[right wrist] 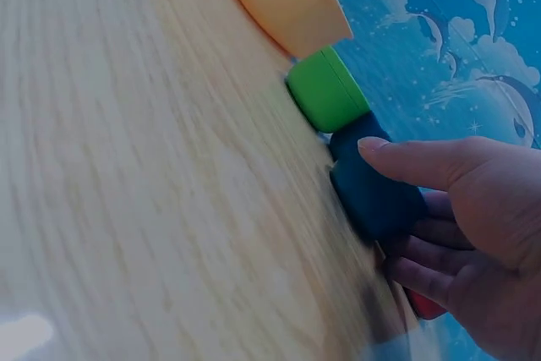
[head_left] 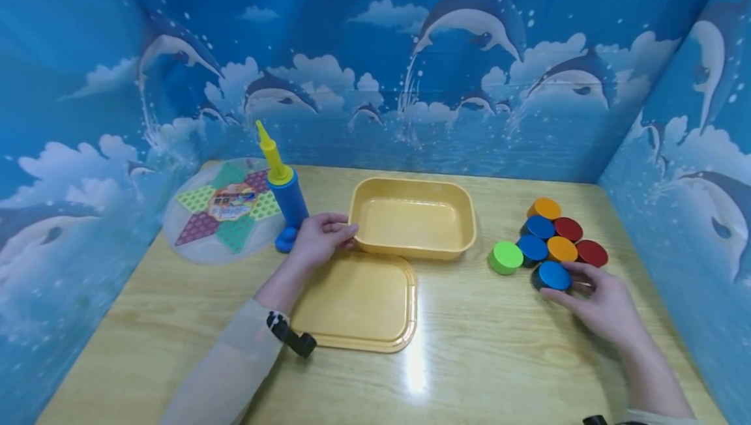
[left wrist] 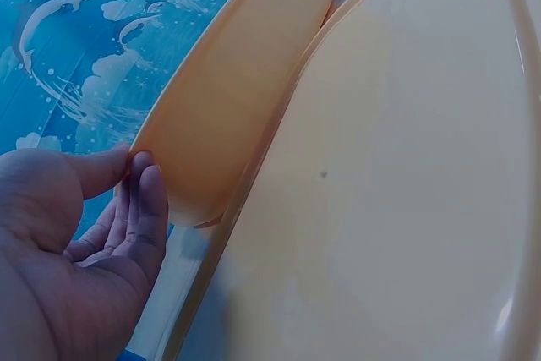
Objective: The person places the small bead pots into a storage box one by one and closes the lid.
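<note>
On the table (head_left: 469, 347), left grip (head_left: 319, 237) pinches 1 yellow box (head_left: 411, 219), right grip (head_left: 607, 301) 1 blue cylinder (head_left: 553, 275).

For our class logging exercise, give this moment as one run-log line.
left fingers: pinch open yellow box by rim | right fingers: grip frontmost blue tub | yellow lid: in front of box

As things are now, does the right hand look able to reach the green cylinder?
Probably yes: nothing stands directly in front of the green cylinder, but the right hand would first need to release the blue cylinder it grips.
</note>
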Available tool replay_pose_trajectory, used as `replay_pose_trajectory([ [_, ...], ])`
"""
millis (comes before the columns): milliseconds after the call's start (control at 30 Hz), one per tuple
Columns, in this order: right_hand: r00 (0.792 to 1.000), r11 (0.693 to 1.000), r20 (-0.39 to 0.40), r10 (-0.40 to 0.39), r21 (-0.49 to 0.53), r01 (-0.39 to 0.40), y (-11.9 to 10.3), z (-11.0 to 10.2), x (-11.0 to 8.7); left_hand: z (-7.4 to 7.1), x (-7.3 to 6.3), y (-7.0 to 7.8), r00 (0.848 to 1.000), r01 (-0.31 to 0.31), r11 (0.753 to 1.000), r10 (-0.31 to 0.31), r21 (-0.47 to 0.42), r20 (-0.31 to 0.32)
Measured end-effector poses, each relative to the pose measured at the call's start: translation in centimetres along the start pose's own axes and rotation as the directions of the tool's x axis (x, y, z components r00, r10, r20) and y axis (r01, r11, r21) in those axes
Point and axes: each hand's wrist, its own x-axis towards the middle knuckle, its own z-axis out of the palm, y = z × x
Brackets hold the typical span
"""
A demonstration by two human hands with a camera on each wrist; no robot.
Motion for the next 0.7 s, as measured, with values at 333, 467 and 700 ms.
replay_pose_trajectory([
  [333, 1.0, 1.0, -0.026, 0.012, 0.009, -0.011, -0.29, 0.65, -0.31, 0.01, -0.07, -0.63, 1.0, 0.0, 0.997, 0.001, -0.071, 0.013],
  [467, 0.999, 1.0, -0.052, -0.007, 0.014, 0.008, -0.34, 0.64, -0.44, 0.06, -0.06, -0.51, 1.0, -0.01, 0.994, 0.012, -0.108, 0.017],
  [700, 0.999, 0.999, -0.043, -0.029, 0.044, 0.031, -0.95, 0.11, -0.43, 0.22, 0.16, -0.58, 1.0, -0.003, 0.987, 0.004, -0.159, 0.004],
])
